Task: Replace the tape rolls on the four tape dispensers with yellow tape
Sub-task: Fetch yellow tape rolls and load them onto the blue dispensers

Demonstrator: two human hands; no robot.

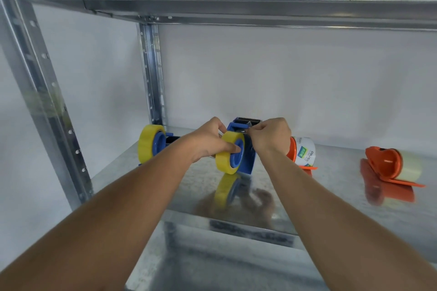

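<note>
We see both hands working on one blue plastic tape dispenser (246,149) that stands on the shiny galvanised metal shelf (331,208). The left hand (210,139) curls round the yellow tape roll (227,156) mounted on that dispenser's blue hub, thumb pressed at the hub's face and fingers reaching over the top of the roll. The right hand (272,137) is closed in a pinch just below the dispenser's serrated cutter blade (248,117); what sits between thumb and forefinger looks like a thin clear or pale strip of tape end, though we cannot make it out for sure. The roll and dispenser are mirrored in the shelf surface below them.

Just left of the left wrist stands a second blue tape dispenser carrying a yellow roll (151,144), partly hidden by the forearm, close to the rear upright of the shelving.

Behind the right wrist lies an orange tape dispenser with a white printed roll (305,152), its flat orange base resting on the shelf. Well apart to the right sits another orange dispenser holding a pale translucent roll (392,165), also lying on its side.

A grey metal shelf frame (151,66) with perforated uprights stands behind and to the left, and a horizontal beam crosses overhead against a white wall.
</note>
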